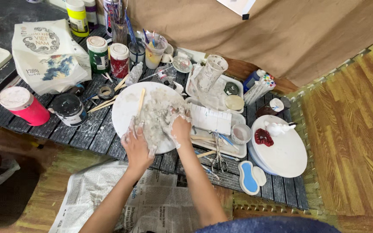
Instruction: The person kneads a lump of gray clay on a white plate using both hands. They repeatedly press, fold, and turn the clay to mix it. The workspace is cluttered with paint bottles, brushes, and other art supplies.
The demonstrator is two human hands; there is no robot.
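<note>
Home craft/art workspace, set up on the floor. Low dark slatted counter point(91, 129) crowded w/ paint jars point(98, 54), brushes in a cup point(118, 19), marker pens point(260, 88), white round boards point(288, 155) & trays. Newspaper point(152, 203) spread as a spill guard, wood-pattern floor mats point(350, 129), brown cloth point(281, 30) draped behind.

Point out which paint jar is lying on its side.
The pink jar at the far left edge of the dark slatted table lies tipped over; the green-labelled jar and red jar stand upright.
</note>
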